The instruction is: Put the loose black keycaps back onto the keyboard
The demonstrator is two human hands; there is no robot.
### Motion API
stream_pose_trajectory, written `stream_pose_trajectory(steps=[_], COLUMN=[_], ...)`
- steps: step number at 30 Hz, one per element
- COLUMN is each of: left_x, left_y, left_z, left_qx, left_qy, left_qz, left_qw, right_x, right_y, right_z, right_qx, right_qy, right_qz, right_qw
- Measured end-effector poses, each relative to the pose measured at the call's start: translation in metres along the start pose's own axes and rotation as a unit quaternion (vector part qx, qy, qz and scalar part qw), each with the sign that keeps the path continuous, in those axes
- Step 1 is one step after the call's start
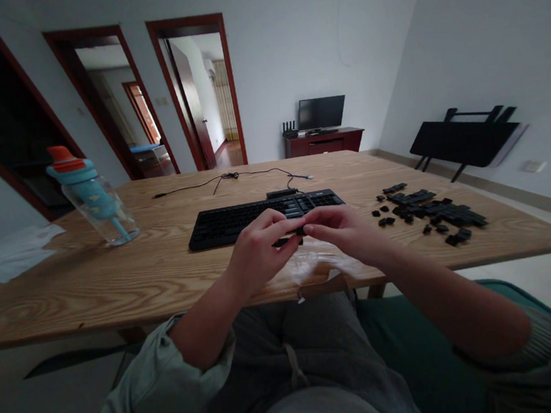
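Note:
My left hand (259,251) and my right hand (345,230) meet over the front edge of a black keyboard (218,225). Between their fingertips is a small black keycap (300,231), mostly covered by the fingers. Both hands are pinched closed on it. Under the hands, a crumpled whitish wipe or plastic sheet (314,263) lies at the table's near edge. To the right of my right hand, loose black keycaps (448,211) are spread in a heap, with several single ones nearer the keyboard.
On the wooden table (164,279), a clear bottle with a blue and orange lid (101,203) stands at the left beside white tissues (17,252). A thin black cable (229,176) runs behind the keyboard. Beyond are a monitor (321,113) and a folded black table (467,140).

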State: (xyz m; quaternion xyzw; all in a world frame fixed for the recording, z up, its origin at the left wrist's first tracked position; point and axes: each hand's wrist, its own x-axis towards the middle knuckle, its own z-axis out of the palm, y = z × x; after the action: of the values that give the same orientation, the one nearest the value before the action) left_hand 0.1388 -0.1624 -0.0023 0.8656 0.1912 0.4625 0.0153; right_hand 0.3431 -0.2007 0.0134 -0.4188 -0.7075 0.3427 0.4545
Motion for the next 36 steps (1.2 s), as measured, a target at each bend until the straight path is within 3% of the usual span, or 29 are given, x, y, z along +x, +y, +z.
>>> stream_pose_trajectory(steps=[3, 7, 10, 13, 18, 23, 31, 36], left_x=[0.006, 0.005, -0.004, -0.013, -0.016, -0.015, -0.011, -0.010], left_y=[-0.007, -0.030, -0.046, -0.052, -0.052, -0.055, -0.049, -0.046], left_z=[-0.014, -0.040, -0.050, -0.050, -0.044, -0.041, -0.038, -0.037], left_qx=[0.032, 0.081, 0.104, 0.110, 0.131, 0.148, 0.143, 0.139], left_qy=[-0.067, -0.180, -0.228, -0.247, -0.278, -0.291, -0.299, -0.288], left_qz=[-0.022, -0.109, -0.171, -0.208, -0.226, -0.230, -0.215, -0.213], left_qw=[0.997, 0.974, 0.953, 0.940, 0.924, 0.917, 0.919, 0.923], right_x=[0.002, 0.007, 0.009, 0.009, 0.007, 0.005, 0.004, 0.001], right_y=[0.009, 0.030, 0.042, 0.046, 0.044, 0.049, 0.061, 0.060], right_z=[-0.006, -0.015, -0.019, -0.020, -0.024, -0.030, -0.041, -0.043], right_qx=[-0.060, -0.200, -0.250, -0.275, -0.245, -0.239, -0.181, -0.198], right_qy=[0.011, 0.034, 0.031, 0.055, 0.079, 0.091, 0.168, 0.154], right_qz=[-0.011, 0.012, 0.010, -0.019, 0.031, 0.039, 0.014, 0.004], right_qw=[0.998, 0.979, 0.968, 0.960, 0.966, 0.966, 0.969, 0.968])
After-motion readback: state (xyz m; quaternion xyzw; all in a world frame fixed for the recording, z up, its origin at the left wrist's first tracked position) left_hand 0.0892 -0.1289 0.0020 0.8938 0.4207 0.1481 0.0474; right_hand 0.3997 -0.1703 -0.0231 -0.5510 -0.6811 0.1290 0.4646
